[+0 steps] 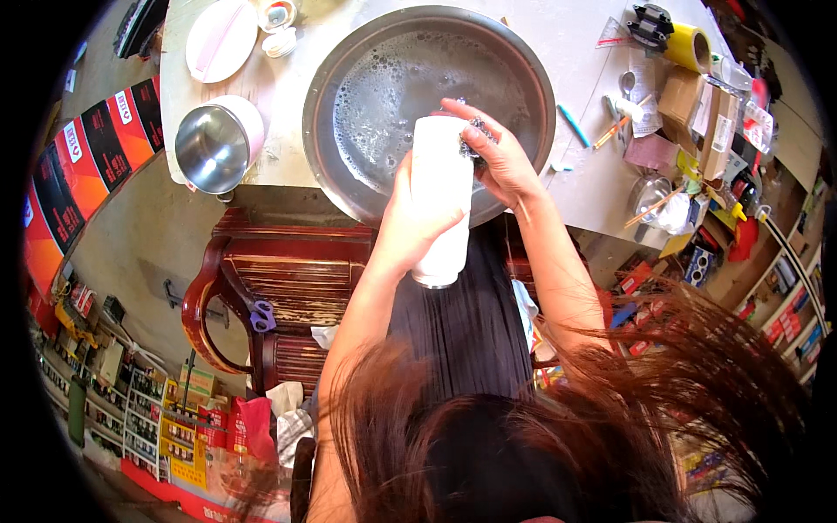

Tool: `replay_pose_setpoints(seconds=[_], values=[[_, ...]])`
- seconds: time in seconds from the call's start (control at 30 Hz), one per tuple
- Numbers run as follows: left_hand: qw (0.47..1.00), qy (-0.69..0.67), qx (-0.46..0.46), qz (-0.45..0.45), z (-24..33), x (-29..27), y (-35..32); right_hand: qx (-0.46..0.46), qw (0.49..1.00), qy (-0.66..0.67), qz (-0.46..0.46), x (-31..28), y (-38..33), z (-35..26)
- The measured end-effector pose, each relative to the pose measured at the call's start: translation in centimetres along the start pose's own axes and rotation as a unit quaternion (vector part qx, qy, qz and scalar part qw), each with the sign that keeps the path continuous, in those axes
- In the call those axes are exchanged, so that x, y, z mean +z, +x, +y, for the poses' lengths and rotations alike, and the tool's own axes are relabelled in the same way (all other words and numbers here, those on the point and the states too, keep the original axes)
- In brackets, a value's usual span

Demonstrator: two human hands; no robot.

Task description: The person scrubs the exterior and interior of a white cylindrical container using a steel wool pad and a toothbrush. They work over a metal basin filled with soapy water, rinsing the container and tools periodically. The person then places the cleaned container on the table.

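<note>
left hand (pixel 410 222) is wrapping closed around the tall white cylindrical bottle (pixel 442 196), and i'm seeing the bottle's long axis running upright toward the wide round steel basin of soapy water (pixel 349 52), over its near rim. right hand (pixel 499 157) is pinching a dark metal scouring pad (pixel 477 132) at the bottle's top, just to its right. a small steel bowl (pixel 214 148) is sitting well apart on the left.

A basin (pixel 366 52) is set at the upper centre on the tabletop (pixel 575 52); a bowl (pixel 214 144) lies to its left, a tape roll (pixel 689 45) at the upper right.
</note>
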State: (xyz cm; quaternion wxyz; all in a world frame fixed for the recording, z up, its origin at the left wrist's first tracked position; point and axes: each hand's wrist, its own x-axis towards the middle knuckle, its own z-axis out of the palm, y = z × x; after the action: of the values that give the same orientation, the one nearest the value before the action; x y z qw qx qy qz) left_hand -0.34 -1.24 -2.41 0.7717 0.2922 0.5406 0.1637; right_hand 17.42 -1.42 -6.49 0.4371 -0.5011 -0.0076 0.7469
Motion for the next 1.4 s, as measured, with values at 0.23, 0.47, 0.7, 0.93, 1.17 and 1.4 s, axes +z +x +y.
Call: replay_pose_setpoints(seconds=[0.23,0.47,0.7,0.93,1.17,1.4], values=[[0.905,0.417,0.003,0.08,1.9,1.5,-0.4,0.002,0.961,-0.246,0.125,2.3,-0.3,-0.5],[0.998,-0.032,-0.04,-0.041,1.3,0.7,-0.7,0.059,0.993,0.016,-0.104,-1.0,0.9,-0.7],[0.869,0.486,-0.023,0.088,3.7,2.5,-0.3,0.054,0.961,-0.231,0.142,0.7,2.8,-0.7],[0.981,0.184,0.02,0.052,1.9,0.1,-0.3,0.065,0.996,0.013,-0.061,1.2,1.9,-2.4],[0.99,-0.11,-0.084,-0.024,2.2,0.8,-0.1,0.039,0.995,-0.09,-0.022,2.6,1.3,-2.4],[0.931,0.335,-0.063,0.131,2.9,1.9,0.7,0.019,0.928,-0.362,0.09,3.8,1.3,-2.8]])
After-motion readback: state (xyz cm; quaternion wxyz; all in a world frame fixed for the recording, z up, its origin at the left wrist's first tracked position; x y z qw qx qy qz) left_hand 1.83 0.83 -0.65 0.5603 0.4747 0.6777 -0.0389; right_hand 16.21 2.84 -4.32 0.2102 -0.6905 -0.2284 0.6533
